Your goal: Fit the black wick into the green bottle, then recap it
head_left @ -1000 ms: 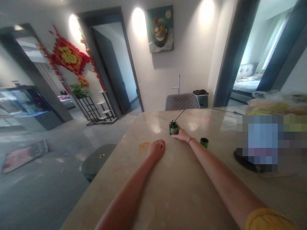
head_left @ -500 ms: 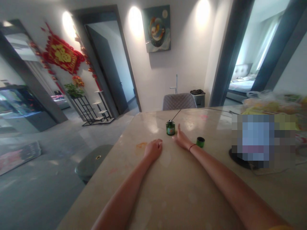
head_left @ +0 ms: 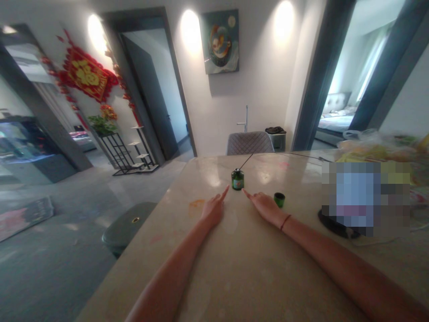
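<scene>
A small dark green bottle with a label stands upright on the pale stone table. One thin dark stick slants out of its neck to the right. My left hand rests at the bottle's near left, its index finger stretched toward it and nothing held. From the near right, my right hand points its index finger at the bottle's base. Whether that fingertip touches the glass I cannot tell. Just behind my right hand sits a short green cylinder with a dark top, like a cap.
At the right are a blurred-out pixelated object, a round black base and plastic bags. A dark cable crosses the far edge. A quilted grey chair stands beyond; a grey-green stool is left.
My right hand has drawn back from the bottle's right side toward me, its index finger now directed at the base. My left index finger has stretched out toward the bottle.
</scene>
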`<state>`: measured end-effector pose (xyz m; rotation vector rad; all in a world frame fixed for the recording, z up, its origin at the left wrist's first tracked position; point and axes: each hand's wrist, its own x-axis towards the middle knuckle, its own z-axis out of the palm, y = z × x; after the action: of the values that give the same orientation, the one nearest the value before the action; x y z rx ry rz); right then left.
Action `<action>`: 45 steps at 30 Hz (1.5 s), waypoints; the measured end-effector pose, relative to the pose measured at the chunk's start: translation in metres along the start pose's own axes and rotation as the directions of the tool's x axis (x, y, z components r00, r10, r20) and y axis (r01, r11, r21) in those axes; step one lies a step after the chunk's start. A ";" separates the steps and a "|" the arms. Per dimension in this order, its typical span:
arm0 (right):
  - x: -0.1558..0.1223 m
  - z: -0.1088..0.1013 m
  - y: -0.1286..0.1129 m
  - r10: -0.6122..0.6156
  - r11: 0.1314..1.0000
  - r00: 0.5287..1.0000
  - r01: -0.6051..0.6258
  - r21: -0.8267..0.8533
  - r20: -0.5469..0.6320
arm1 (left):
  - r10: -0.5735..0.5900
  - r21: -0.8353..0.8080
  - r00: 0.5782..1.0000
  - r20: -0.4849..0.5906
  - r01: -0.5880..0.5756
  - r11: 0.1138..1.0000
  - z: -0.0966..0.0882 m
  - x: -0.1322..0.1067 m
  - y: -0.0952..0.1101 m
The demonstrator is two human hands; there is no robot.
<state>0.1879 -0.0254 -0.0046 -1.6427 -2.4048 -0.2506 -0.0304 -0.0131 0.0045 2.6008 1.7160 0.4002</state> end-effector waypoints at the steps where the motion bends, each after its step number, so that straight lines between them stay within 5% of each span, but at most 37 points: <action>1: -0.001 -0.001 0.002 -0.012 1.000 1.000 0.012 0.006 0.010 | 0.002 0.013 1.000 0.008 -0.002 1.000 0.000 0.000 0.000; 11: 0.006 -0.006 0.011 0.038 0.984 0.999 -0.036 0.172 -0.008 | -0.066 -0.074 0.998 0.000 0.065 0.995 -0.005 -0.002 0.003; 21: 0.094 -0.024 0.022 0.361 0.734 0.924 -0.196 0.650 -0.129 | -0.150 -0.100 0.988 0.032 0.152 0.983 -0.008 -0.002 0.002; 32: 0.113 -0.024 0.016 0.351 0.760 0.916 -0.158 0.631 -0.194 | -0.156 -0.088 0.988 0.017 0.157 0.984 -0.006 -0.002 0.002; 35: 0.109 -0.034 0.012 0.426 0.737 0.853 -0.133 0.662 -0.302 | -0.169 -0.096 0.985 0.023 0.170 0.981 -0.007 -0.002 0.002; 42: 0.082 -0.068 0.028 0.653 0.603 0.598 -0.041 0.796 -0.465 | -0.092 -0.115 0.996 -0.017 0.089 0.989 -0.006 -0.003 0.000; 45: 0.070 -0.079 0.040 0.691 0.565 0.583 -0.069 0.822 -0.427 | -0.074 -0.103 0.997 -0.015 0.072 0.992 -0.005 -0.003 0.000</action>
<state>0.2066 0.0314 0.0913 -1.2787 -1.1542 0.1551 -0.0324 -0.0164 0.0085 2.4637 1.7406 0.4984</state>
